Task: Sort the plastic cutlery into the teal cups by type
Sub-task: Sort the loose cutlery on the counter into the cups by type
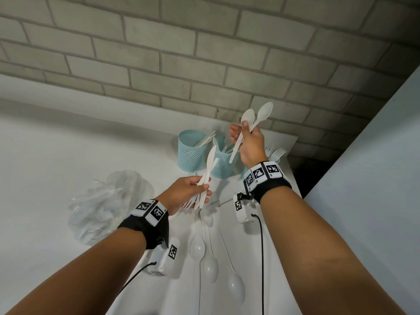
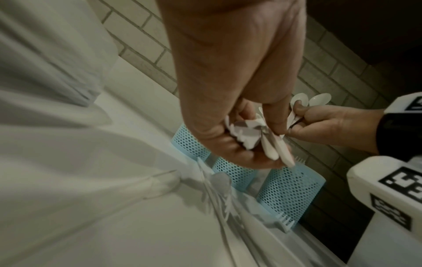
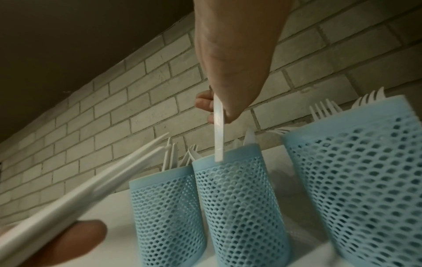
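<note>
My right hand [image 1: 241,134] pinches two white spoons [image 1: 256,114], bowls up, handles slanting down over the middle teal cup [image 1: 223,165]. In the right wrist view a spoon handle [image 3: 218,130] hangs with its tip at that cup's rim [image 3: 228,157]. My left hand [image 1: 201,189] grips a bunch of knives and forks [image 1: 208,171] just in front of the cups. The left cup [image 1: 189,155] holds knives, and the right cup [image 3: 356,180] holds forks [image 3: 324,110]. Several loose spoons [image 1: 210,267] lie on the white table [image 1: 68,144].
A crumpled clear plastic bag [image 1: 109,205] of cutlery sits left of my left wrist. A brick wall [image 1: 204,53] stands right behind the cups. The table ends just right of the cups at a dark gap [image 1: 311,176], with a pale panel [image 1: 375,155] beyond it.
</note>
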Demonstrator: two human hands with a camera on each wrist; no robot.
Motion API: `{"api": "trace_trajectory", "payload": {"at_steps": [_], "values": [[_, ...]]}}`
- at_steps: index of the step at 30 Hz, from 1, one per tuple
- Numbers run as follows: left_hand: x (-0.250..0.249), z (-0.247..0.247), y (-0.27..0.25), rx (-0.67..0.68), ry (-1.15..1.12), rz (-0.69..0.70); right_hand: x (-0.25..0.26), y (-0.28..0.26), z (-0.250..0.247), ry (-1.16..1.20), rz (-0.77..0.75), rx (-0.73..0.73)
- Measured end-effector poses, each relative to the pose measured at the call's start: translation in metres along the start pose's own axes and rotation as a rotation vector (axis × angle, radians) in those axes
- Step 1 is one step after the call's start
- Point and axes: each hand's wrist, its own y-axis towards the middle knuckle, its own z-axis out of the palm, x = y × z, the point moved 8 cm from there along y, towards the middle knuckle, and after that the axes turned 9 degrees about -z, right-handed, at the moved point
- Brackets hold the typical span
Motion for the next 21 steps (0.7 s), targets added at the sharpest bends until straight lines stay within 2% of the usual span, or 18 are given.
{"api": "trace_trajectory", "payload": {"at_steps": [10, 18, 21], "values": [[0.0, 0.004, 0.007, -0.014, -0.058, -0.015, 0.001, 0.021, 0.001, 0.071, -0.095, -0.113], [0.001, 0.004, 0.006, -0.017, -0.063, -0.031, 0.015, 0.029, 0.009, -0.001, -0.189, -0.135], [0.001, 0.005, 0.005, -0.015, -0.073, -0.031, -0.001, 0.028, 0.01, -0.087, -0.116, -0.089]]}}
